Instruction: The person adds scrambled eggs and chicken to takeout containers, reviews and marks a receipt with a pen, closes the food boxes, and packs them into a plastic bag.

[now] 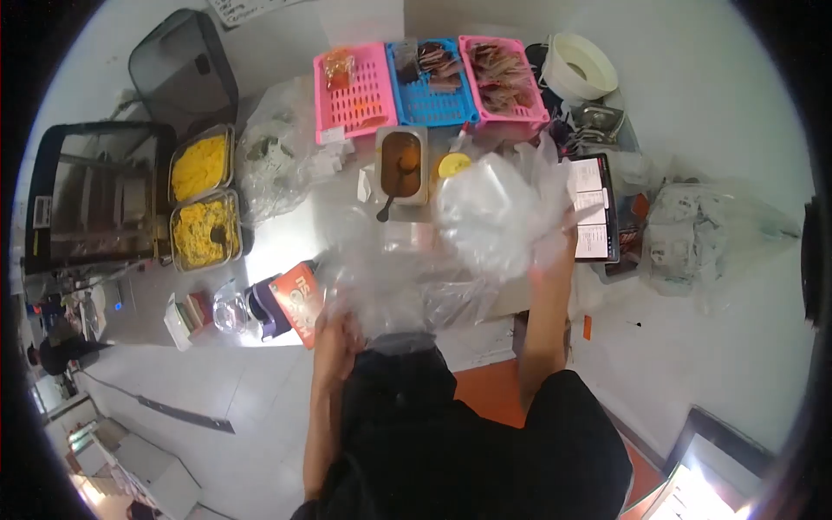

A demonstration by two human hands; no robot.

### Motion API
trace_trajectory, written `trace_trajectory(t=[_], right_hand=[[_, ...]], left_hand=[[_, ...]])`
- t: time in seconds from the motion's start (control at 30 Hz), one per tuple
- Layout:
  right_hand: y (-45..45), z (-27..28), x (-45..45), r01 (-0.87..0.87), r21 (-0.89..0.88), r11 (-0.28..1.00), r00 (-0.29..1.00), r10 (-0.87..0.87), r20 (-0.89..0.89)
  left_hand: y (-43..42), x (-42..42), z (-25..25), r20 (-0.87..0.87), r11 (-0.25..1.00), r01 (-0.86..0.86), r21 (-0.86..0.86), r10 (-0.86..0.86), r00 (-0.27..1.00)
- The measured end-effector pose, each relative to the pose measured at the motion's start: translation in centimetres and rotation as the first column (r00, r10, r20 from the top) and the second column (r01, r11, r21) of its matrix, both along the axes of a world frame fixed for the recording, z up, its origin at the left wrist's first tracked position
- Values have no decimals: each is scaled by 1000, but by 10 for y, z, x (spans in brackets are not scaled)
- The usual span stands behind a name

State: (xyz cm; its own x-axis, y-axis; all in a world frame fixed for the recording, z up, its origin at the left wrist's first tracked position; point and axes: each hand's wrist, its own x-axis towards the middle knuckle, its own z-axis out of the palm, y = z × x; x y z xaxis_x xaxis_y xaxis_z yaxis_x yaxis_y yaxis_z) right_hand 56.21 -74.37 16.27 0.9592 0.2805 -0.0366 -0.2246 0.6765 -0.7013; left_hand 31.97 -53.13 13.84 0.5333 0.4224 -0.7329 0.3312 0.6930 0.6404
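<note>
My right hand [557, 250] grips a bulging, see-through plastic bag [485, 217] over the counter's right half; its whitish contents cannot be made out. Nearer to me, my left hand [338, 336] has its fingers closed on a thin see-through plastic bag [381, 295], which spreads across the front of the counter. Motion smears both hands somewhat. Just left of that hand stands an orange box [297, 299] with white lettering. Behind the bags is a metal container [402, 165] of brown sauce with a dark ladle [397, 192] in it. A yellow round thing [453, 165] shows beside the bulging bag.
Pink [354, 95] and blue [433, 100] baskets line the back, with another pink basket [505, 82] holding packets. Two trays of yellow food [204, 230] sit left. A tablet [592, 208] and a bag of packets [685, 234] lie right. A white tub [579, 69] stands behind.
</note>
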Motion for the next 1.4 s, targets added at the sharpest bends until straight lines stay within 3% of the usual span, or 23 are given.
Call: trace_trajectory(t=[0.03, 0.13, 0.17, 0.2, 0.27, 0.33, 0.4, 0.43, 0.47, 0.53, 0.57, 0.6, 0.7, 0.77, 0.83, 1.0, 1.07, 1.2, 1.27, 1.3, 1.33, 1.37, 1.4], right_hand=[[-6, -22, -6, -5, -131, 991, 999, -1, -46], [-17, -80, -48, -159, -160, 974, 965, 119, -234], [-12, -80, -55, -170, -158, 973, 962, 130, -239], [-3, -76, -65, -191, -131, 973, 940, 143, -311], [5, -64, -83, -214, -108, 971, 908, 157, -388], [6, -50, -99, -291, -34, 956, 950, 284, -128], [14, -67, -101, -295, 116, 949, 911, 315, -264], [16, -74, -100, -266, 260, 928, 852, 352, -388], [18, -71, -95, -274, 259, 926, 853, 359, -379], [18, -61, -87, -270, -33, 962, 933, 254, -254], [22, -52, -89, -134, -243, 961, 941, 47, -334], [23, -52, -92, -131, -243, 961, 942, 44, -332], [23, -60, -96, -48, -89, 995, 959, 21, -283], [21, -74, -89, -85, -188, 978, 861, -23, -509], [-2, -120, -78, -102, -146, 984, 863, 14, -505], [-10, -114, -73, -107, -70, 992, 912, 70, -404], [0, -84, -63, -18, -57, 998, 853, -15, -522], [9, -61, -57, 37, -24, 999, 855, -44, -517], [28, -87, -54, 442, -277, 853, 817, -511, -267], [40, -160, -57, 561, -530, 636, 793, -596, 126], [51, -226, -65, 695, -640, 328, 703, -498, 508], [64, -227, -73, 695, -640, 327, 702, -499, 508], [78, -226, -85, 348, -858, 378, 924, 17, 382]], left_hand=[[2, 0, -6, -22, 1000, -16, -5, 16, 1000], [2, -11, -16, 105, 1000, 18, -13, -17, 994], [-3, -10, -13, -124, 686, 199, 700, -158, 980], [-8, -7, -7, -386, -58, 382, 922, -90, 918], [-12, 3, 26, -366, -13, 370, 929, -189, 911], [-22, 19, 50, -335, 34, 358, 933, -280, 900], [-33, 46, 57, -5, 399, 188, 897, -417, 909], [-27, 52, 50, -1, 398, 181, 900, -411, 911], [-23, 57, 36, -24, 473, 304, 827, -511, 859], [-23, 62, 26, -20, 524, 424, 739, -612, 790], [-25, 61, 25, 71, 635, 283, 719, -471, 879], [-27, 61, 23, 152, 719, 128, 684, -311, 938], [-22, 55, -5, 124, 695, 97, 713, -262, 957], [-17, 51, -7, 59, 655, 98, 749, -214, 975], [-10, 48, -4, 126, 755, -7, 656, -100, 987], [-5, 49, -1, 186, 829, -116, 547, 14, 982], [-2, 47, 4, 131, 768, -94, 634, 14, 991], [21, 27, -7, 66, 656, -51, 753, 2, 998], [27, 18, -3, 177, 736, -167, 656, 66, 982], [35, 8, -4, -92, 338, 127, 932, -120, 989], [39, 1, -4, -404, -170, 378, 910, -156, 901], [37, 1, -2, -404, -170, 378, 910, -157, 901], [37, 1, 4, -380, -140, 360, 922, -153, 912]])
